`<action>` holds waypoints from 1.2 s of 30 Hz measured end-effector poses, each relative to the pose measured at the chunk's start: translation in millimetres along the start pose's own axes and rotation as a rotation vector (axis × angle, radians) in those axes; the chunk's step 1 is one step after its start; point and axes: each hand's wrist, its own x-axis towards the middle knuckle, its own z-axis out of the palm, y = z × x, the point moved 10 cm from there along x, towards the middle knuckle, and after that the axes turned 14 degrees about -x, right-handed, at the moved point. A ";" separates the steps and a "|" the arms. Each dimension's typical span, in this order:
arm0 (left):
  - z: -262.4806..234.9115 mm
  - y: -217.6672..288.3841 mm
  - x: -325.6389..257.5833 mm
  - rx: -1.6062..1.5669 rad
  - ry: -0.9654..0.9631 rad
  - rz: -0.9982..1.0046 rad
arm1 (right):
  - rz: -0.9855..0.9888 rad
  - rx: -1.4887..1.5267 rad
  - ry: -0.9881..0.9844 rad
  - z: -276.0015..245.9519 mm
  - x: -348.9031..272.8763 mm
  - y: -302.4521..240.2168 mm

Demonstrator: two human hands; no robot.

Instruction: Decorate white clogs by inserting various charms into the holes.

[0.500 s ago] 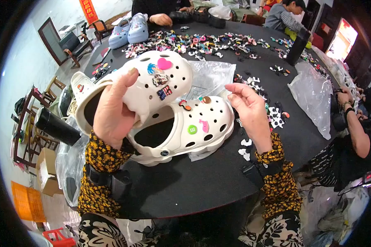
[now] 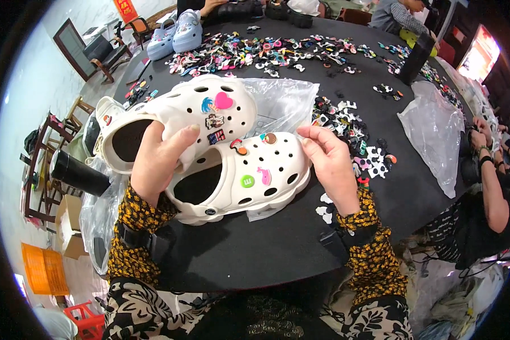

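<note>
My left hand (image 2: 160, 164) grips a white clog (image 2: 181, 105), its fingers in the foot opening and its thumb on the outside. This clog carries a pink heart charm (image 2: 224, 101), a blue palm tree charm (image 2: 207, 105) and a flag charm (image 2: 216, 136). Below and right of it sits a second white clog (image 2: 277, 160) with a green round charm (image 2: 247, 181) and a pink whale charm (image 2: 264, 175). Beside its toe, my right hand (image 2: 331, 164) has thumb and forefinger pinched together; whatever is between them is too small to tell.
Loose shoe charms (image 2: 277, 51) spread across the far side of the black table (image 2: 255, 249). More black-and-white charms (image 2: 351, 127) lie right. Light blue clogs (image 2: 187, 34) stand far left. Clear plastic bags (image 2: 430, 130), a black cylinder (image 2: 79, 173) and co-workers' arms (image 2: 493, 187) surround the table.
The held clog has come down lower and tilted flatter, near the second clog. My right hand has shifted slightly left, still at the toe, fingers still pinched.
</note>
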 end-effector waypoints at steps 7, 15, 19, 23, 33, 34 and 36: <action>-6.4 0.8 1.4 0.094 0.012 -0.004 | 0.094 0.010 -0.018 3.1 -1.4 6.2; -3.4 4.2 1.7 0.043 0.028 0.019 | 0.163 0.071 -0.047 7.0 0.2 15.3; -2.7 4.8 3.0 -0.020 0.020 0.012 | 0.186 0.137 -0.022 5.4 -0.4 17.8; -7.9 1.3 4.7 -0.104 0.036 -0.005 | 0.196 0.151 -0.027 4.9 -1.6 20.1; -11.9 0.1 4.2 -0.149 0.024 0.017 | 0.221 0.171 -0.089 6.4 -2.8 20.3; -11.1 0.1 4.0 -0.137 0.015 0.015 | 0.209 0.170 -0.094 6.6 -2.4 19.3; -12.1 -0.3 3.8 -0.134 0.025 0.011 | 0.212 0.165 -0.085 5.6 -1.9 20.9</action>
